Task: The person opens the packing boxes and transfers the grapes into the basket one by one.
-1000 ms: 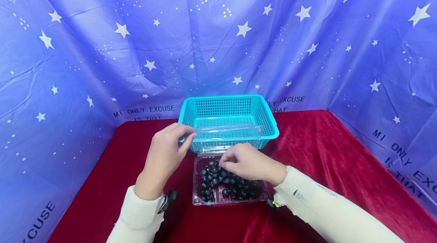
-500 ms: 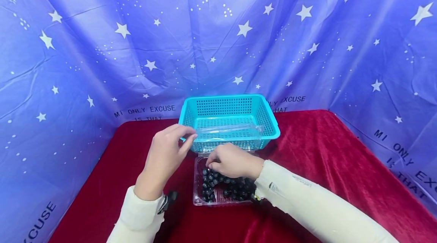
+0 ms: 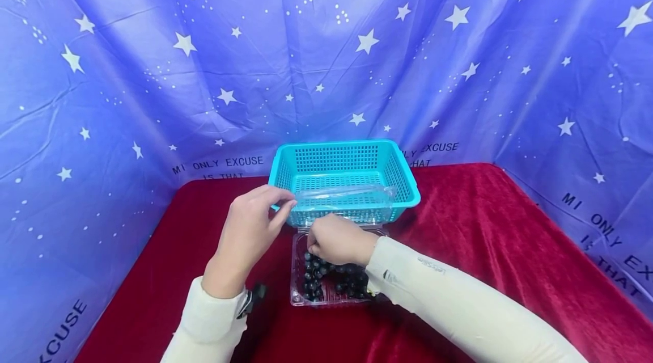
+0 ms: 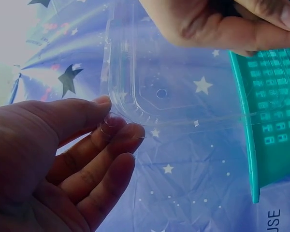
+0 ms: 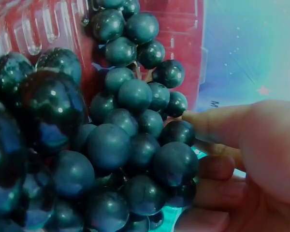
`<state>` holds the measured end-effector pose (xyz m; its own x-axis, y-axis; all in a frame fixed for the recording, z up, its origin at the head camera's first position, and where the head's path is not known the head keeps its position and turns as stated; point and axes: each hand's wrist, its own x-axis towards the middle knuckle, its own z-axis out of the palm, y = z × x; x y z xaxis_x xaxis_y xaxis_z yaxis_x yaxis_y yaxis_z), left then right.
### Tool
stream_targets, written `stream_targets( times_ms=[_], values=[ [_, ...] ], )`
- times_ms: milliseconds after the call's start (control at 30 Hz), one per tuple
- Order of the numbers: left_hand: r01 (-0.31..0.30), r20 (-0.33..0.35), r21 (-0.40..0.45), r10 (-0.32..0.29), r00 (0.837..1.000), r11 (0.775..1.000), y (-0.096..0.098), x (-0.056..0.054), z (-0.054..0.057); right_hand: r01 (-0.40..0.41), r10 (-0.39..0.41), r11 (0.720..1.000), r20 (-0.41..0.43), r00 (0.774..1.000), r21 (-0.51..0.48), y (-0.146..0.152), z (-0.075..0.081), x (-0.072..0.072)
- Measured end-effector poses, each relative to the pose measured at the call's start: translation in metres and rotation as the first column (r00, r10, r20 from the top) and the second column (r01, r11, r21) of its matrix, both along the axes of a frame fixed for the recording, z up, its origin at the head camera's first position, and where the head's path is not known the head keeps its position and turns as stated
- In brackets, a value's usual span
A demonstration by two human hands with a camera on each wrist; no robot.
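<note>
My left hand pinches the left edge of a clear plastic lid, raised on its hinge behind the box. In the left wrist view the thumb and fingertips meet at the lid's rounded corner. The clear plastic box below it holds dark grapes. My right hand reaches over the box's far left part, fingers bent down among the grapes. Close up in the right wrist view, its thumb and curled fingers grip the edge of a bunch of grapes; the fingertips are partly hidden.
Just behind the box stands a turquoise plastic basket with perforated walls; the raised lid overlaps its front. Dark red cloth covers the table. A blue curtain printed with stars encloses the back and both sides.
My right hand has moved left over the grapes, then down into them at the far left, its forearm following. The left hand keeps holding the lid, with no visible movement.
</note>
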<state>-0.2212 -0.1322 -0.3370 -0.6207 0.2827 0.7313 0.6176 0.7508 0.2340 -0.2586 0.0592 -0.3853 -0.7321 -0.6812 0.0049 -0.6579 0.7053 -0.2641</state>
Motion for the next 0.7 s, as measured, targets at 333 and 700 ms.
stream_targets(
  times_ms=[333, 700],
  values=[
    [-0.005, 0.007, -0.001, 0.005, 1.0, 1.0, 0.0, 0.0, -0.001, 0.047, -0.048, 0.99, 0.004, 0.999, 0.13, -0.01, 0.0, -0.005],
    [0.007, 0.004, -0.016, -0.007, 1.0, 1.0, 0.0, 0.0, -0.002, 0.091, -0.119, 0.894, 0.037, 0.992, 0.438, -0.024, 0.006, 0.007]
  ],
)
